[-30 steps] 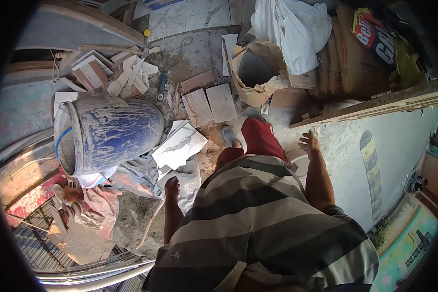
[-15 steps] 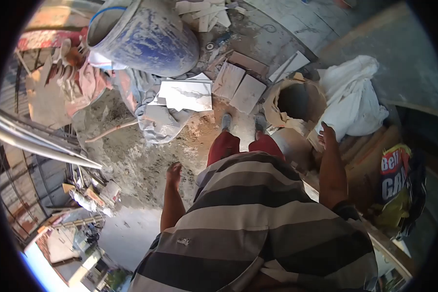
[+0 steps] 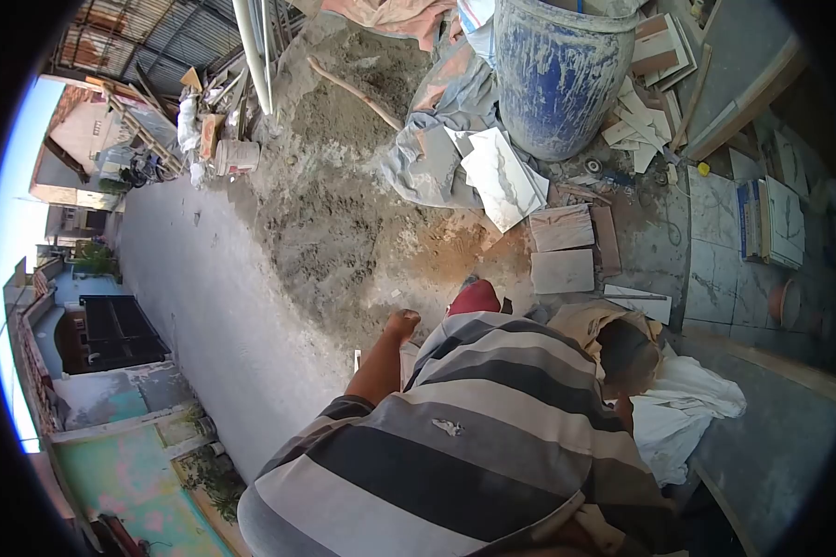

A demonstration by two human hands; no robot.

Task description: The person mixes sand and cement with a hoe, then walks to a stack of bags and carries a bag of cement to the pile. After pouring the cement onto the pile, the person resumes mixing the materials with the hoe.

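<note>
The torn paper bag (image 3: 578, 322) sits beside the right arm (image 3: 625, 414) – grip hidden, state unclear – and farther from the left hand (image 3: 401, 325), relaxed and seemingly empty.

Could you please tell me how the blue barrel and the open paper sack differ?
The barrel is blue under pale, crusty streaks, while the sack is plain tan paper. The barrel has a smooth, rounded rim; the sack's mouth is ragged and crumpled. The barrel looks larger, though the shirt may hide part of the sack. Both are open-mouthed.
</note>
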